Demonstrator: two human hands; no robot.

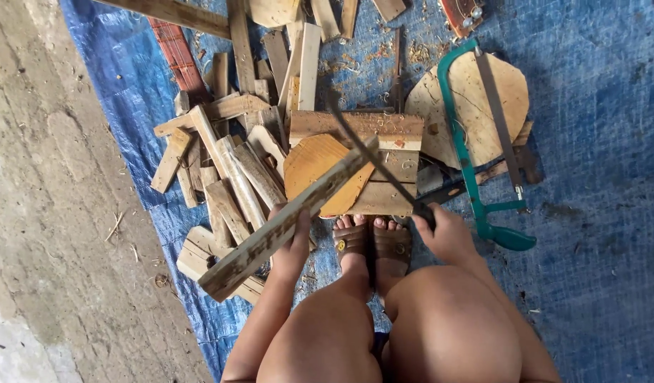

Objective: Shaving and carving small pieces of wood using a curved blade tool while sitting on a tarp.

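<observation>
A: Head view, only one there is. Left hand (293,245) is wrapped tight round a long weathered wooden slat (288,221), gripping it below mid-length.

B: How does the slat sit?

A: Diagonal. Above the grip it runs up to the right and its far end rests on a small wooden block stand (394,152). Below the grip the free end hangs out toward the concrete floor (50,213). I judge the stand props the end while the hand steadies it.

B: Right hand?

A: Right hand (440,230) is closed on the handle of a long curved dark blade (373,159), looks like a machete. From that grip the blade reaches up and left and crosses over the slat's upper end. Whether the edge touches the wood, can't tell.

B: Anything under the slat?

A: An orange-brown plywood offcut (312,167) lies flat just past the left grip, against the stand. Both sandalled feet (373,245) sit between the two hands, right at the stand's near edge, probably bracing it.

B: Surroundings?

A: Left of the left grip: a heap of wood offcuts (224,170). Right of the right grip: a green-framed hacksaw (476,156) lying on a round plywood disc (472,106), not touched. All on a blue tarp (596,142), which catches the shavings.
</observation>
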